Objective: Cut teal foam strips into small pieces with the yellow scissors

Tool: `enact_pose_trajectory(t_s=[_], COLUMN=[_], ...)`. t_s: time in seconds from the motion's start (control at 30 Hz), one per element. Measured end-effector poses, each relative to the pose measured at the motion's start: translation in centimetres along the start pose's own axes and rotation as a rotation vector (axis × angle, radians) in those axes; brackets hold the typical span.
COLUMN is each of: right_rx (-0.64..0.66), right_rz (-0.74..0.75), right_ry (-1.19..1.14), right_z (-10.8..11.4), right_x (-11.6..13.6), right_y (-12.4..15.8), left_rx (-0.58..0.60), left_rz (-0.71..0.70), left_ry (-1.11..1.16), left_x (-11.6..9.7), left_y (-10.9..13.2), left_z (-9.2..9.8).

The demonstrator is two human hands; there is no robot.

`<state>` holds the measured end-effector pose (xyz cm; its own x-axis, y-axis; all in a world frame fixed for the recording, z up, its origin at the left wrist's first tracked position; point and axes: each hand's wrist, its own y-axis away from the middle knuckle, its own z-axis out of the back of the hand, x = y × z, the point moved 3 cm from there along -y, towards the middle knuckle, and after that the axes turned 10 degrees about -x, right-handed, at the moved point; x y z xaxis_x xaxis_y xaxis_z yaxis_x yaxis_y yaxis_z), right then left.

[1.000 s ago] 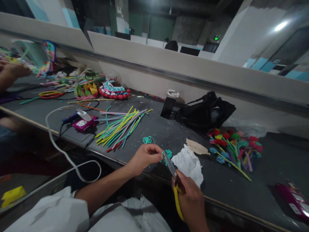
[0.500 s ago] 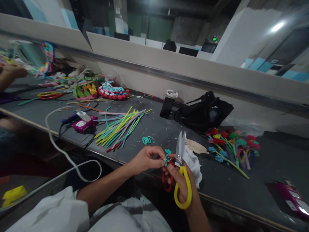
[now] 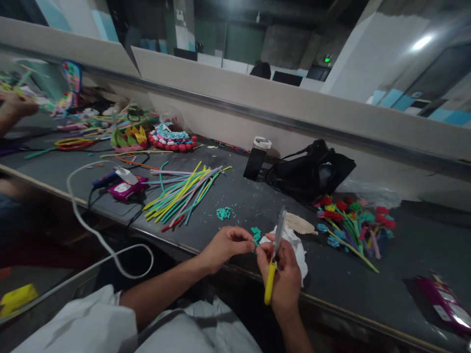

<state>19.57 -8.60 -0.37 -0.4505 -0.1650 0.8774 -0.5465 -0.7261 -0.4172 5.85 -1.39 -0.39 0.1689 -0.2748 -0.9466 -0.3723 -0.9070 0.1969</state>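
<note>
My left hand [image 3: 231, 245] is closed in a pinch, thumb and forefinger meeting on a small green piece [image 3: 256, 243] that is mostly hidden by the fingertips. My right hand [image 3: 285, 269] is wrapped round a pair of scissors [image 3: 270, 284] with yellow and red handles, blades pointing up and seen nearly edge-on. Its thumb and forefinger tips reach the same green piece. Just beyond the fingertips lie cut green bits [image 3: 256, 230]. Farther back is a small heap of green clippings [image 3: 223, 213]. Crumpled white tissue [image 3: 300, 257] lies behind my right hand.
Colourful pipe cleaners [image 3: 187, 193] spread left of centre, beside a purple device [image 3: 127, 189] with a white cable [image 3: 91, 228]. To the right are a black bag [image 3: 309, 171], fuzzy flowers [image 3: 355, 220] and another purple device [image 3: 443, 301]. Another person's hand [image 3: 16, 105] works at far left.
The scissors have turned in my right hand from broad side to nearly edge-on, and their blades look closer together. My fingertips have drawn together at the green piece.
</note>
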Motion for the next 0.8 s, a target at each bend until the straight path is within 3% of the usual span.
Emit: enact_pose_trajectory(t_s=[0.17, 0.33, 0.53, 0.8], right_rx=[-0.019, -0.024, 0.073, 0.21], right_rz=[0.148, 0.182, -0.084, -0.298], right_ry=[0.061, 0.064, -0.095, -0.259], right_z=[0.2, 0.4, 0.2, 0.4], right_x=[-0.4, 0.3, 1.1, 0.9], right_y=[0.3, 0.3, -0.5, -0.9], left_rx=[-0.005, 0.0, 0.029, 0.226], left_rz=[-0.02, -0.039, -0.059, -0.25], left_ry=[0.011, 0.052, 0.066, -0.044], left_x=[0.0, 0.0, 0.0, -0.5], left_y=[-0.2, -0.2, 0.0, -0.5], left_z=[0.0, -0.1, -0.3, 0.4])
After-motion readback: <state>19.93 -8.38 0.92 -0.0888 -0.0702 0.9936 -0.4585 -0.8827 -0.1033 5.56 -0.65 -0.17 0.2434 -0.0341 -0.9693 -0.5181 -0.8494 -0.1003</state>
